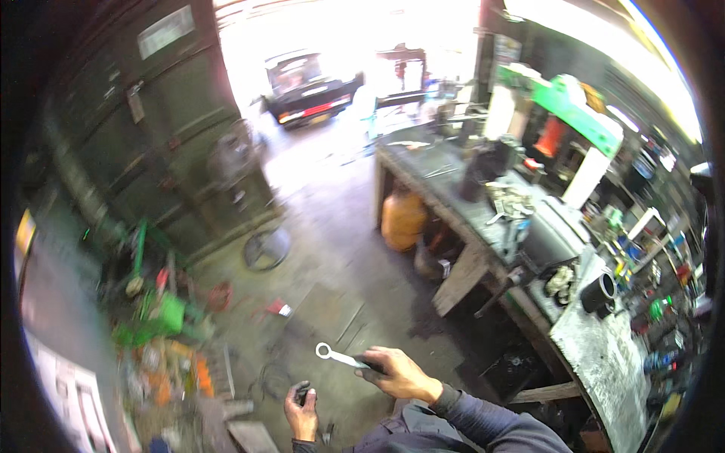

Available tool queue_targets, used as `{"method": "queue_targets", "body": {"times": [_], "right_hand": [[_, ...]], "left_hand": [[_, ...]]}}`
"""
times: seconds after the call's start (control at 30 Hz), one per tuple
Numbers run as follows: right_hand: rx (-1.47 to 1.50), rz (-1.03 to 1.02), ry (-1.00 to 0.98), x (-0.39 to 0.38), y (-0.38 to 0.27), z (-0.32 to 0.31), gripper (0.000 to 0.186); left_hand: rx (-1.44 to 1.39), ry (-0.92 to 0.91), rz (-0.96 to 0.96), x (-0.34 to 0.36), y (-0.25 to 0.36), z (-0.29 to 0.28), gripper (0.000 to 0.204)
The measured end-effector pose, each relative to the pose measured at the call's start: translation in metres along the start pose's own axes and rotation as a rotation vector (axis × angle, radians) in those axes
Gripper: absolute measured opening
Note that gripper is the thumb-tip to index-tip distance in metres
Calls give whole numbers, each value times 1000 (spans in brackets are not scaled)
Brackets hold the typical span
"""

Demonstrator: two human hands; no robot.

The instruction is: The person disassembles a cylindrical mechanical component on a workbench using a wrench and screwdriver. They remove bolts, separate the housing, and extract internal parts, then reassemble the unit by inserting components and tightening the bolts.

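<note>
My right hand (404,374) is closed around a ring spanner (340,357), whose pale ring end points left, out past the fingers. Dark patches show about the grip, and I cannot tell whether they are grime or part of what I hold. Lower and to the left, my left hand (302,414) is held up with its fingers curled in. Something small and dark shows at its fingertips, too unclear to name. The two hands are apart, above the concrete floor (332,294).
A long workbench (483,215) runs down the right, with a vice (521,234), a black cylinder (598,293) and many tools. Beneath it stands an orange gas cylinder (402,220). A round dark metal piece (266,248) lies near the door (162,143). Scrap and a green machine (162,311) crowd the left.
</note>
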State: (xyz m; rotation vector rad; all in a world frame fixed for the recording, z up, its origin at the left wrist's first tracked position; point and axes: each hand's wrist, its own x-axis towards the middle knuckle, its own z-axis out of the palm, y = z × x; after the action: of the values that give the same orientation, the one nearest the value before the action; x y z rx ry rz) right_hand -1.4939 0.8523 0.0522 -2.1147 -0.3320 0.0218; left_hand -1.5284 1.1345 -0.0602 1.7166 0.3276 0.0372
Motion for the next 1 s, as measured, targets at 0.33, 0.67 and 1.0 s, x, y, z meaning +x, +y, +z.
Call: {"method": "queue_targets", "body": {"times": [0.33, 0.67, 1.0], "right_hand": [[54, 928, 410, -23, 173, -157, 34], [272, 670, 1471, 161, 306, -269, 17], [221, 593, 2035, 288, 427, -417, 43]], "left_hand": [[192, -586, 287, 224, 167, 330, 40], [363, -914, 1576, 384, 334, 670, 101], [32, -1524, 2051, 447, 421, 829, 53]]}}
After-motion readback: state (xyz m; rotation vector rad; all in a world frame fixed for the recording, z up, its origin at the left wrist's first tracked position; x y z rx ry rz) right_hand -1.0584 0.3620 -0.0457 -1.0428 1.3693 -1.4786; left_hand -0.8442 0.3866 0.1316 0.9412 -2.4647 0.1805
